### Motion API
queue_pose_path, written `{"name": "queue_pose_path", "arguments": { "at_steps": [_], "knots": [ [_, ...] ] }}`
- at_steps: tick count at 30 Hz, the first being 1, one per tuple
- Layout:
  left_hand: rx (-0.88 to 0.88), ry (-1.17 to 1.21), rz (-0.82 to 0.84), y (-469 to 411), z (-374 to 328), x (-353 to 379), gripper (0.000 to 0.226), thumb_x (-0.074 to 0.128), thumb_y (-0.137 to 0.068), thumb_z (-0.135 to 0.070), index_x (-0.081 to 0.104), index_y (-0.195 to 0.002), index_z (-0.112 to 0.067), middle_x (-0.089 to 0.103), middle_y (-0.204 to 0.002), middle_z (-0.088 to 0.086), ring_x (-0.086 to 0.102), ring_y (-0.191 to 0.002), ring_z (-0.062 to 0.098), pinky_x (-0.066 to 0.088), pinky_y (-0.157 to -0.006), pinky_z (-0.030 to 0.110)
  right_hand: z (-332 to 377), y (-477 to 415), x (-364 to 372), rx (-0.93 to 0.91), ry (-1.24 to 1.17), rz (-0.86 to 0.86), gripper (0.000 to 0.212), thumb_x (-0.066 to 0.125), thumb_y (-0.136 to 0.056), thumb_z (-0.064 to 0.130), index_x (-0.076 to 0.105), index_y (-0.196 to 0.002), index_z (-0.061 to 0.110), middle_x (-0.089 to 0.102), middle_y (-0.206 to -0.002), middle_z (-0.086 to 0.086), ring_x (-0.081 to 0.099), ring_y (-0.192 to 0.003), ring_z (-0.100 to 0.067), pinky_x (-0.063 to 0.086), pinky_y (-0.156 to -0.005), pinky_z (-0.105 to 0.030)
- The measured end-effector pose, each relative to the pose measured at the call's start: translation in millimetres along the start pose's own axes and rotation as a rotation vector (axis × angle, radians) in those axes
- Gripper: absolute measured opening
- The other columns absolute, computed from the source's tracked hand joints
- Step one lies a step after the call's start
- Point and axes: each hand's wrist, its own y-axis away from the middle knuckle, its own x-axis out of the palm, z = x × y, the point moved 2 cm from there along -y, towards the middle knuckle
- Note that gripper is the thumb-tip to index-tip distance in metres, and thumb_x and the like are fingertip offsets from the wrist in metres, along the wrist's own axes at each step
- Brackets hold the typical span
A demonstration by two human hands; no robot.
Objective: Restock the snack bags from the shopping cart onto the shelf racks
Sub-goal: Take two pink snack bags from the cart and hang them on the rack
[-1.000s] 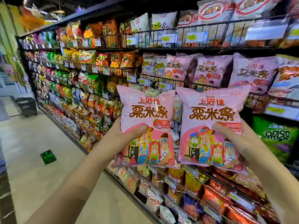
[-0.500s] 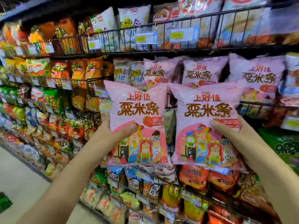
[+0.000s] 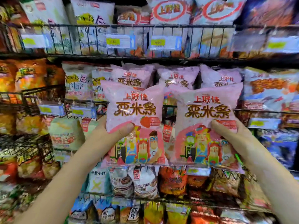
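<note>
Behind left pink bag [image 3: 134, 113]: fingers of left hand [image 3: 105, 135] hidden, only thumb shows on front. Same w/ right hand [image 3: 239, 139] behind right pink bag [image 3: 207, 117], just beside it. Above & behind it, shelved pink bags [image 3: 132, 76] have lower halves covered. Higher up, price tags [image 3: 119, 42] on wire rack [image 3: 210, 26] too blurred to read (yellow patches, no digits). Top-row bags [image 3: 171, 10] above that are cut by frame edge. Far left of it, orange bags [image 3: 24, 78] are smeared, print illegible. Below-right of it, right forearm [image 3: 271, 183] runs out of frame.
</note>
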Motion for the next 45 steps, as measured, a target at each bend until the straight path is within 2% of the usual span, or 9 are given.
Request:
{"name": "queue_pose_path", "arguments": {
  "at_steps": [4, 7, 12, 19, 26, 30, 35, 41, 45],
  "knots": [
    [0.029, -0.002, 0.022, -22, 0, 5, 0.091, 0.084, -0.051, -0.074, 0.059, -0.131, -0.04, 0.073, -0.112, -0.03, 0.068, -0.105, -0.009, 0.048, -0.094, 0.022, 14, 2, -4, -0.038, 0.029, 0.01, 0.071, 0.088, -0.048, 0.076, 0.07, -0.112, 0.049, 0.077, -0.117, 0.008, 0.075, -0.107, -0.016, 0.06, -0.092, -0.041],
    [0.013, -0.014, 0.034, -33, -1, 13, 0.108, 0.081, -0.046, -0.088, 0.051, -0.141, -0.045, 0.068, -0.131, -0.02, 0.063, -0.124, 0.009, 0.044, -0.111, 0.041, 17, 2, -18, -0.023, 0.038, -0.01, 0.057, 0.082, -0.068, 0.058, 0.065, -0.121, 0.041, 0.077, -0.118, 0.006, 0.075, -0.104, -0.014, 0.059, -0.093, -0.04],
    [0.053, -0.01, 0.051, -50, -15, 45, 0.102, 0.081, -0.046, -0.087, 0.053, -0.134, -0.041, 0.071, -0.121, -0.024, 0.067, -0.113, 0.003, 0.045, -0.11, 0.042, 23, -9, -53, -0.027, 0.105, -0.029, 0.078, 0.082, -0.059, 0.079, 0.062, -0.128, 0.047, 0.073, -0.127, 0.01, 0.069, -0.119, -0.02, 0.044, -0.112, -0.054],
    [0.075, 0.021, 0.058, -65, -31, 94, 0.097, 0.083, -0.049, -0.081, 0.057, -0.131, -0.038, 0.072, -0.112, -0.026, 0.068, -0.099, -0.009, 0.047, -0.085, 0.017, 19, -28, -101, -0.035, 0.159, -0.022, 0.08, 0.078, -0.063, 0.081, 0.061, -0.132, 0.043, 0.074, -0.125, 0.011, 0.07, -0.117, -0.019, 0.044, -0.112, -0.054],
    [0.082, 0.061, 0.044, -80, -31, 118, 0.101, 0.086, -0.043, -0.081, 0.058, -0.132, -0.042, 0.074, -0.116, -0.021, 0.071, -0.11, 0.005, 0.052, -0.102, 0.036, 16, -41, -118, -0.088, 0.148, -0.039, 0.081, 0.081, -0.057, 0.077, 0.066, -0.126, 0.038, 0.076, -0.119, 0.013, 0.072, -0.111, -0.01, 0.047, -0.111, -0.05],
    [0.141, 0.106, 0.043, -106, -59, 124, 0.072, 0.089, -0.054, -0.064, 0.06, -0.117, -0.043, 0.077, -0.104, -0.022, 0.074, -0.099, 0.002, 0.056, -0.096, 0.037, 30, -45, -133, -0.109, 0.086, -0.096, 0.097, 0.086, -0.047, 0.08, 0.066, -0.129, 0.031, 0.076, -0.119, 0.007, 0.073, -0.111, -0.016, 0.047, -0.11, -0.052],
    [0.238, 0.096, 0.051, -139, -79, 117, 0.098, 0.092, -0.047, -0.072, 0.059, -0.131, -0.034, 0.074, -0.123, -0.013, 0.07, -0.116, 0.012, 0.051, -0.106, 0.045, 39, -45, -142, -0.14, 0.049, -0.078, 0.098, 0.088, -0.049, 0.076, 0.064, -0.132, 0.031, 0.075, -0.124, 0.002, 0.073, -0.112, -0.023, 0.051, -0.106, -0.053],
    [0.321, 0.083, -0.023, -148, -67, 123, 0.072, 0.087, -0.06, -0.053, 0.054, -0.123, -0.039, 0.073, -0.107, -0.033, 0.068, -0.104, -0.009, 0.053, -0.091, 0.019, 32, -44, -139, -0.141, 0.005, -0.075, 0.099, 0.09, -0.05, 0.073, 0.063, -0.135, 0.028, 0.074, -0.126, -0.001, 0.072, -0.114, -0.026, 0.054, -0.102, -0.053],
    [0.402, 0.102, -0.077, -153, -80, 121, 0.102, 0.091, -0.057, -0.066, 0.05, -0.14, -0.023, 0.072, -0.122, -0.014, 0.069, -0.106, 0.01, 0.057, -0.09, 0.037, 26, -45, -136, -0.141, 0.01, -0.058, 0.101, 0.089, -0.052, 0.073, 0.061, -0.138, 0.026, 0.073, -0.129, 0.0, 0.071, -0.117, -0.025, 0.057, -0.098, -0.045]
  ]
}}
